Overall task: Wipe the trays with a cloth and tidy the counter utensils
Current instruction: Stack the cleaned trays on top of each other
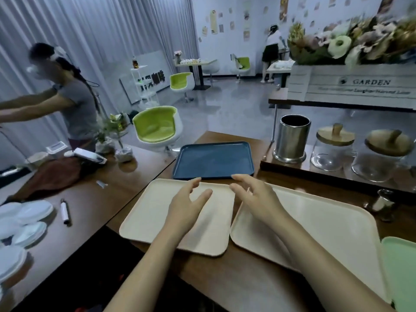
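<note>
Four flat plastic trays are laid on the brown wooden counter (225,273). Largest is the cream rectangular tray (326,221) at right, w/ a pale green tray (400,266) just beside it at the frame edge. A smaller cream tray (146,217) is set left of it, edges nearly touching. A dark blue tray (213,159) is placed behind both. A steel cylindrical utensil holder (291,137) is stood on the raised ledge, near two glass jars w/ wooden lids (333,149). Left hand (186,206) and right hand (254,197) are held over the trays' far edges, fingers spread, nothing gripped. Whether the trays are touched can't be told. No cloth is held.
</note>
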`<state>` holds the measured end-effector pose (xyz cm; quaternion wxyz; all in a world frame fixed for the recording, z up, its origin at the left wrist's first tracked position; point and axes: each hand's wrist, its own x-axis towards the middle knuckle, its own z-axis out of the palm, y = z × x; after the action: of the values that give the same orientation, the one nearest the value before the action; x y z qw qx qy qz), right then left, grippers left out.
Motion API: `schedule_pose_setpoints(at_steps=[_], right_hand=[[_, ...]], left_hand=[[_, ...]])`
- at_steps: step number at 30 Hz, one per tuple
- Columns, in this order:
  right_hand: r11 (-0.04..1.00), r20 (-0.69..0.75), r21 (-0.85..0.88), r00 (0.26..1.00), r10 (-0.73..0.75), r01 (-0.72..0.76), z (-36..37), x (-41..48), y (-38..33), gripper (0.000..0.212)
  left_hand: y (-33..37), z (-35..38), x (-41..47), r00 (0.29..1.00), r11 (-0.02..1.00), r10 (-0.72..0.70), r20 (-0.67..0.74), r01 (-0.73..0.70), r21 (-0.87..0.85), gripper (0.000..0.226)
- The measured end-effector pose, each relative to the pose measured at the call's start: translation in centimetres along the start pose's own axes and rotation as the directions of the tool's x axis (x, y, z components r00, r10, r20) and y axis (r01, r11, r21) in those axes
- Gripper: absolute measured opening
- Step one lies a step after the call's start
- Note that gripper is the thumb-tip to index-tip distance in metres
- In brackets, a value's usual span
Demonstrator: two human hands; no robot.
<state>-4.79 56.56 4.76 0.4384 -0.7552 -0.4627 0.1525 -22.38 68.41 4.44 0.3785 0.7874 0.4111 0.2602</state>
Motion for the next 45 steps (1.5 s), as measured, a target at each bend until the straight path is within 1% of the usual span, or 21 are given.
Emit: schedule_pose_setpoints(at_steps=[1, 3, 6, 9, 14, 16, 18, 21, 25, 29, 32, 35, 37, 40, 42, 45], right_hand=[[1.000, -0.022, -0.004, 1.000, 0.008, -0.008, 0.6, 1.4, 0.2, 0.042], [0.997, -0.065, -0.031, 0.996, 0.066, -0.069, 1.7, 4.8, 0.9, 0.042], [0.983, -0.098, -0.121, 0.987, 0.126, -0.138, 2.8, 9.5, 1.9, 0.045], [0.959, -0.118, -0.177, 0.973, 0.201, -0.219, 3.4, 13.0, 3.3, 0.052], [0.873, -0.127, -0.287, 0.919, 0.373, -0.394, 4.6, 15.9, 5.4, 0.064], [0.824, -0.141, -0.336, 0.889, 0.436, -0.457, 4.9, 16.4, 5.6, 0.070], [0.774, -0.168, -0.394, 0.867, 0.470, -0.496, 5.3, 16.9, 5.7, 0.075], [0.734, -0.198, -0.434, 0.850, 0.489, -0.523, 6.3, 17.3, 5.5, 0.082], [0.728, -0.244, -0.402, 0.831, 0.500, -0.556, 6.8, 17.2, 4.9, 0.082], [0.713, -0.296, -0.405, 0.820, 0.490, -0.573, 6.3, 18.5, 3.7, 0.083], [0.688, -0.283, -0.413, 0.803, 0.525, -0.596, 6.4, 19.5, 3.1, 0.081], [0.659, -0.278, -0.429, 0.785, 0.554, -0.617, 7.1, 20.0, 3.5, 0.080], [0.630, -0.278, -0.466, 0.779, 0.562, -0.621, 7.7, 19.8, 3.9, 0.079], [0.576, -0.264, -0.563, 0.789, 0.555, -0.593, 8.4, 19.1, 4.4, 0.080], [0.574, -0.271, -0.570, 0.794, 0.543, -0.588, 8.8, 18.7, 4.6, 0.080], [0.592, -0.262, -0.557, 0.800, 0.540, -0.582, 8.8, 18.5, 4.5, 0.082]], left_hand=[[-0.7, -0.3, 1.7, 1.000, 1.000, -0.001, 0.000, 0.001, 0.015, 0.055], [-2.4, -1.0, 5.9, 1.000, 0.999, 0.006, 0.022, -0.007, 0.044, 0.057], [-4.8, -2.3, 11.8, 0.999, 0.994, 0.046, 0.023, -0.048, 0.096, 0.060], [-6.8, -2.8, 16.6, 0.995, 0.985, 0.055, 0.080, -0.067, 0.160, 0.066], [-9.4, -1.7, 21.4, 0.978, 0.972, 0.014, 0.208, -0.063, 0.228, 0.072], [-10.1, -1.1, 22.2, 0.974, 0.971, -0.001, 0.226, -0.054, 0.235, 0.072], [-10.4, -0.7, 22.6, 0.977, 0.972, 0.014, 0.213, -0.063, 0.226, 0.069], [-10.5, -0.5, 24.0, 0.982, 0.981, 0.072, 0.175, -0.101, 0.166, 0.062], [-10.2, -0.2, 27.5, 0.970, 0.972, 0.162, 0.183, -0.189, 0.140, 0.053], [-9.0, 0.8, 31.3, 0.939, 0.957, 0.227, 0.257, -0.264, 0.119, 0.053], [-8.9, 1.9, 33.2, 0.911, 0.946, 0.246, 0.331, -0.300, 0.122, 0.054], [-9.2, 2.8, 34.1, 0.891, 0.936, 0.265, 0.370, -0.329, 0.122, 0.055], [-9.4, 3.1, 34.4, 0.881, 0.921, 0.275, 0.384, -0.357, 0.158, 0.058], [-9.8, 3.4, 34.5, 0.858, 0.871, 0.246, 0.451, -0.400, 0.286, 0.066], [-9.7, 3.3, 34.5, 0.837, 0.840, 0.200, 0.510, -0.415, 0.351, 0.073], [-9.3, 2.7, 34.2, 0.816, 0.820, 0.156, 0.557, -0.421, 0.388, 0.076]])
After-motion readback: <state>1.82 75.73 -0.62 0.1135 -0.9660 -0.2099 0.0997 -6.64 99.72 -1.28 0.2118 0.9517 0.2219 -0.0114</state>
